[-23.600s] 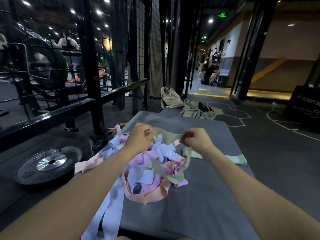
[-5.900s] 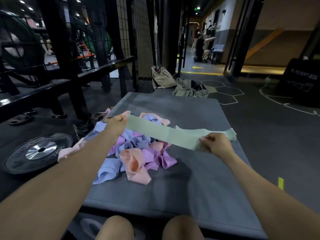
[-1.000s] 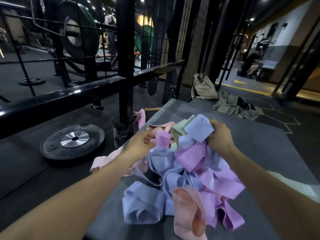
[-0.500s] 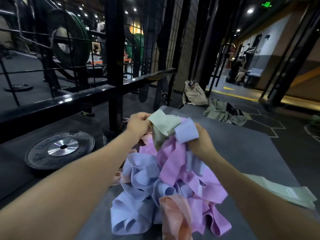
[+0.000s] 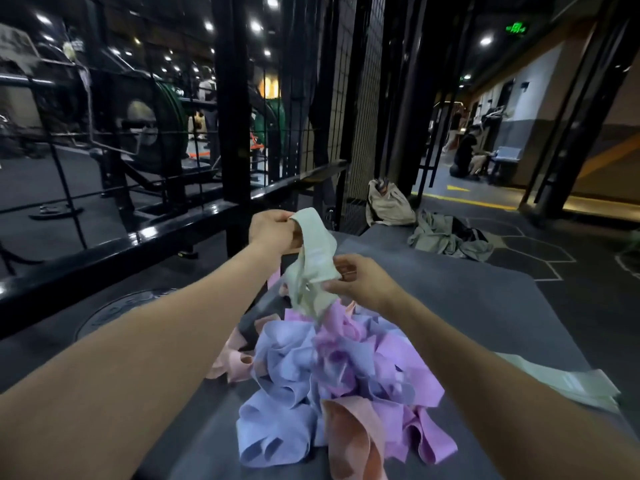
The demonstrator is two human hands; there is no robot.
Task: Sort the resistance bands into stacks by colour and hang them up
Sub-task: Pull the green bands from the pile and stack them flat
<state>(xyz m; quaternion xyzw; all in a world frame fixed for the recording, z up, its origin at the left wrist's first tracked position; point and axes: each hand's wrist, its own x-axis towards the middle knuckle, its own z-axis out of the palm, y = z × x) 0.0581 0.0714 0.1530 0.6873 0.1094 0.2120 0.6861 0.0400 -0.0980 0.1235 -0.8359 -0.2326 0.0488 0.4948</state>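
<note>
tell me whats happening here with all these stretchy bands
A person is sorting resistance bands by colour on a grey mat. Both hands hold one pale green band lifted above the mixed pile: the left hand grips its top end, the right hand pinches it lower down. The pile below holds blue, purple and peach bands in a tangle. A flat stack of green bands lies on the mat to the right. Nothing in view is hung up yet.

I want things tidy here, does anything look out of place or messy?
Yes. The unsorted bands lie in a tangled heap on the grey mat, and pink ones spill over its left edge. The green band held by both hands is twisted. A garment lies crumpled on the floor.
</note>
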